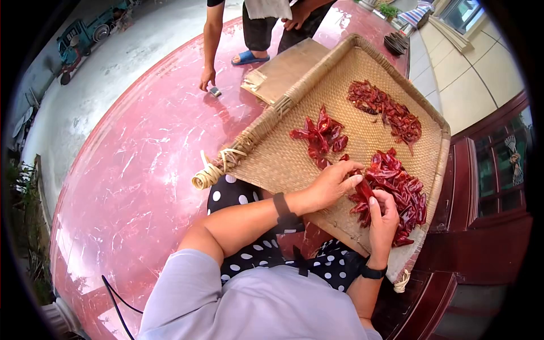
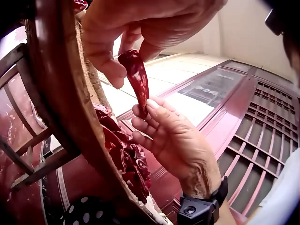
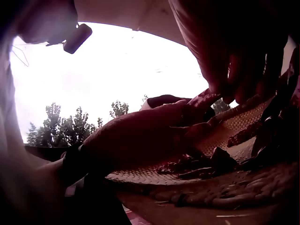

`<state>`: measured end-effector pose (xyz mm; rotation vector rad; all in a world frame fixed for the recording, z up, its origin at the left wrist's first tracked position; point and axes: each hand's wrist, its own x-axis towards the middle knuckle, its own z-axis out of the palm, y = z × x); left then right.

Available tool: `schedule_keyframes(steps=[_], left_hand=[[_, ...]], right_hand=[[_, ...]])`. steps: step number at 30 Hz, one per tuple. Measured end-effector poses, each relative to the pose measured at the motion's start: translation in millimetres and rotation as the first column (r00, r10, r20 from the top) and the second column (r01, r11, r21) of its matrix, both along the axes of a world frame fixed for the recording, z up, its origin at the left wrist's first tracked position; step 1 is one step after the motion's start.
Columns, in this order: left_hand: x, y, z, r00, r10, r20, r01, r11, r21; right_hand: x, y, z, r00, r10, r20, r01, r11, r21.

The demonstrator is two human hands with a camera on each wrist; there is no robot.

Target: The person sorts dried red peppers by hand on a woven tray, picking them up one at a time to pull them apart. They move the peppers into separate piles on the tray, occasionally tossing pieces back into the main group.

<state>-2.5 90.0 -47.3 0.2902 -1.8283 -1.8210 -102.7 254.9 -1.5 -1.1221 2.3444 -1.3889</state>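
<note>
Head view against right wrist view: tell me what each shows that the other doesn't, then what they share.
Only the head view shows a blue slipper and a flat brown board. Only the right wrist view shows treetops against bright sky. Both show the woven tray, loose chillies, and the left hand and right hand at one held chilli.

The head view looks down and forward from above, far enough off to take in the left hand (image 1: pixel 326 187), the right hand (image 1: pixel 385 222) and the tray (image 1: pixel 277 153). The left wrist view is close in, tilted up towards a door (image 2: pixel 234 110); the right wrist view, low and near, faces across the tray to trees (image 3: pixel 65 129). Head and left wrist views share the pepper (image 2: pixel 137 77) between the hands
</note>
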Motion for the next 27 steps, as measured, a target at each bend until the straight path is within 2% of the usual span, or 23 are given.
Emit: schedule_keyframes(steps=[1,2,3,5,6,7,9,10,11,14,17,18,21,23,25,27], left_hand=[[0,0,2,0.996,-0.084,0.005,0.083,0.989,0.126],[-2,2,1,0.997,-0.068,-0.019,0.070,0.985,0.160],[-4,2,-2,0.999,0.004,-0.049,0.002,0.990,0.138],[-8,1,-8,0.984,0.137,-0.114,-0.126,0.987,0.103],[-2,1,5,0.982,0.168,-0.089,-0.137,0.949,0.284],[-2,-3,2,0.960,0.271,-0.070,-0.252,0.944,0.212],[6,-6,13,0.852,0.516,-0.090,-0.510,0.856,0.082],[5,-10,11,0.835,0.533,-0.133,-0.529,0.846,0.066],[8,-12,15,0.850,0.508,-0.140,-0.508,0.861,0.041],[14,-6,22,0.879,0.445,-0.172,-0.455,0.890,-0.024],[6,-4,3,0.951,0.282,-0.128,-0.290,0.956,-0.047],[5,1,6,0.946,0.296,-0.133,-0.302,0.953,-0.034],[4,0,-2,0.990,0.139,-0.029,-0.142,0.977,-0.158],[6,4,0,0.991,0.125,-0.040,-0.131,0.966,-0.221],[5,7,-1,0.989,0.131,-0.066,-0.145,0.951,-0.275],[-1,11,-7,0.983,0.151,-0.106,-0.177,0.933,-0.312]], right_hand=[[3,-3,-2,0.998,-0.011,-0.059,0.008,0.999,-0.051],[1,-3,-8,0.999,-0.013,-0.036,0.010,0.997,-0.073],[-2,-3,-11,1.000,-0.019,-0.015,0.017,0.996,-0.090],[-8,0,-8,0.996,-0.045,-0.080,0.046,0.999,0.012],[-9,2,-7,0.992,-0.059,-0.113,0.067,0.996,0.064],[-10,5,-7,0.971,0.001,-0.240,0.036,0.988,0.149],[-11,10,-8,0.874,0.148,-0.462,0.011,0.946,0.325],[-7,9,-7,0.885,0.159,-0.437,0.029,0.919,0.393],[-6,10,-11,0.845,0.203,-0.495,0.055,0.888,0.458],[-9,7,-23,0.853,0.211,-0.477,0.051,0.877,0.479],[-8,1,-13,0.865,0.220,-0.451,0.044,0.862,0.504],[-7,-1,-9,0.853,0.199,-0.482,0.055,0.884,0.463],[-19,-2,-13,0.865,0.090,-0.494,0.075,0.949,0.305],[-17,-3,-11,0.922,-0.051,-0.383,0.096,0.990,0.101],[-10,-5,-4,1.000,-0.018,0.025,0.021,0.995,-0.103],[-5,-7,1,0.970,0.083,0.227,-0.037,0.979,-0.201]])
